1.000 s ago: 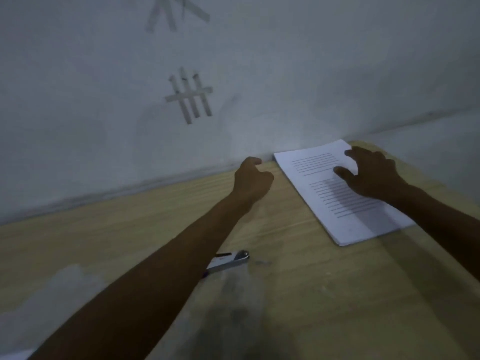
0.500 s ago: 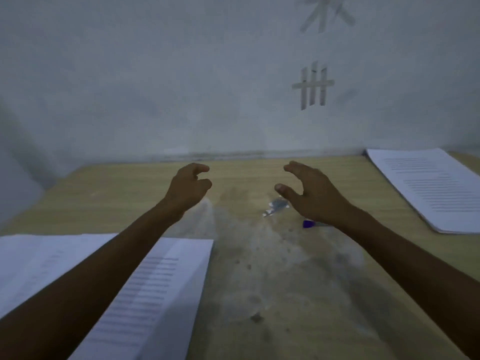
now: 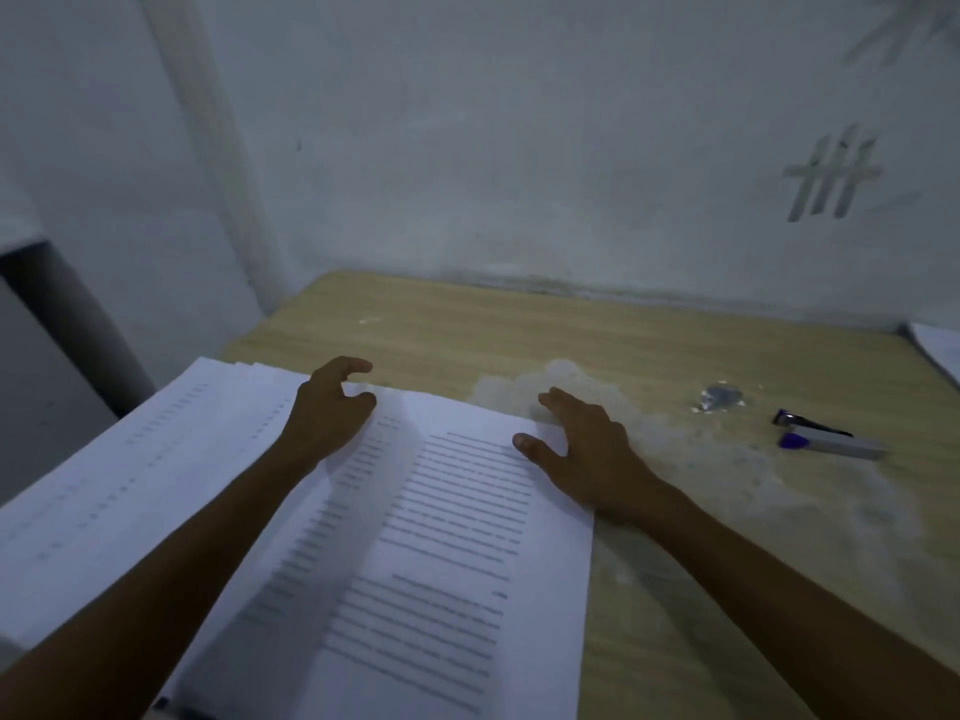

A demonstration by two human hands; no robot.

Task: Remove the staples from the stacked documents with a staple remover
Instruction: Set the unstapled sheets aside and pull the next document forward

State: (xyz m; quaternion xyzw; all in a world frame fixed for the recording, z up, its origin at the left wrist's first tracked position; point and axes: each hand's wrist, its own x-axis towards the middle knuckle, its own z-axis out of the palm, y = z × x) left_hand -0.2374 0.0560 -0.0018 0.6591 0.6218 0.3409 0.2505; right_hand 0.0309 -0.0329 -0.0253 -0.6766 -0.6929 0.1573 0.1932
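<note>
A stack of printed white documents (image 3: 447, 553) lies on the left part of the wooden table (image 3: 675, 350), with more sheets (image 3: 130, 475) fanned out to its left. My left hand (image 3: 330, 413) is over the stack's far edge, fingers loosely curled, holding nothing. My right hand (image 3: 576, 449) reaches to the stack's far right corner, fingers spread and relaxed. The purple and grey staple remover (image 3: 826, 439) lies on the table to the right, away from both hands.
A small heap of pulled staples (image 3: 719, 397) lies left of the remover. Another paper pile's corner (image 3: 935, 345) shows at the right edge. The wall stands right behind the table. A whitish worn patch (image 3: 727, 459) covers the table's middle.
The view swung left from the right-hand pile to the left stack. Both hands moved from that pile across the table to the left stack's far edge.
</note>
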